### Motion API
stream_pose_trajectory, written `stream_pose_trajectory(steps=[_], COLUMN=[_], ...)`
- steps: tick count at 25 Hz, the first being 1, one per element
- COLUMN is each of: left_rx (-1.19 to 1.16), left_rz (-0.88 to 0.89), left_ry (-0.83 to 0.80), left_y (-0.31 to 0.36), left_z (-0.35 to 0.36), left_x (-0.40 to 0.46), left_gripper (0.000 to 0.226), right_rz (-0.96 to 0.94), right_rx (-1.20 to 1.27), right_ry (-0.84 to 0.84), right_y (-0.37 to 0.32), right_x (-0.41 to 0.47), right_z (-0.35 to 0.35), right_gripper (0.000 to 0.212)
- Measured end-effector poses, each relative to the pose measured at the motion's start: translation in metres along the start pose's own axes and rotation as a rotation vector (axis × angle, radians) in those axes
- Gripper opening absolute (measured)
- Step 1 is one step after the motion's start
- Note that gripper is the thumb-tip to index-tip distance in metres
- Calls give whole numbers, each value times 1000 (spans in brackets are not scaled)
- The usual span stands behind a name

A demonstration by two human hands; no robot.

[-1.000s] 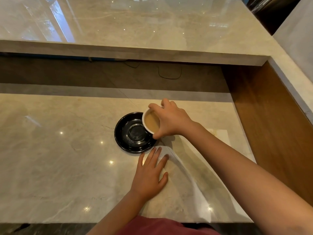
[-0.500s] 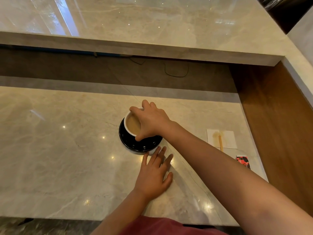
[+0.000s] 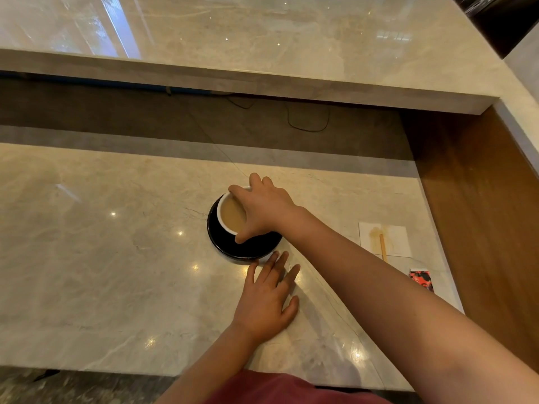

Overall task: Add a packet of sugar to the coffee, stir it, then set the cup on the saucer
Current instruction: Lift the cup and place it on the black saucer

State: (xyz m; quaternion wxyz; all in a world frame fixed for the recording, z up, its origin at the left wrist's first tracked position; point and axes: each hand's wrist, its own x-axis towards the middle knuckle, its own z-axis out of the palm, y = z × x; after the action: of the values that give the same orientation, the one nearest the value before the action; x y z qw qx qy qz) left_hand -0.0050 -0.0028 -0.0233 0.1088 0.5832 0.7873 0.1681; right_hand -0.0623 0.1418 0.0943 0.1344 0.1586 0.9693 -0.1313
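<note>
Right hand (image 3: 262, 209) grips the white coffee cup (image 3: 230, 212) from above, cup seated on the black saucer (image 3: 233, 246). Left hand (image 3: 267, 298) lies flat and released on the marble counter (image 3: 102, 258), fingertips at the saucer's 5 o'clock. Stir stick (image 3: 382, 246) on a stained napkin (image 3: 396, 237) at 3 o'clock; red sugar packet (image 3: 421, 279) near 4.

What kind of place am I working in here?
Probably a café or hotel service counter: a polished marble worktop below a raised marble ledge, with a cup of milky coffee on a black saucer.
</note>
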Motion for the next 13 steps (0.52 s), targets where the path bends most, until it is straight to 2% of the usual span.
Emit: stream_pose_trajectory(steps=[13], left_rx=[14], left_rz=[5], left_ry=[6], left_y=[-1], left_z=[3], left_x=[0], left_gripper=[54], right_rz=[21], right_rx=[55], right_ry=[26], right_y=[6], right_x=[-12], right_z=[7], right_gripper=[104])
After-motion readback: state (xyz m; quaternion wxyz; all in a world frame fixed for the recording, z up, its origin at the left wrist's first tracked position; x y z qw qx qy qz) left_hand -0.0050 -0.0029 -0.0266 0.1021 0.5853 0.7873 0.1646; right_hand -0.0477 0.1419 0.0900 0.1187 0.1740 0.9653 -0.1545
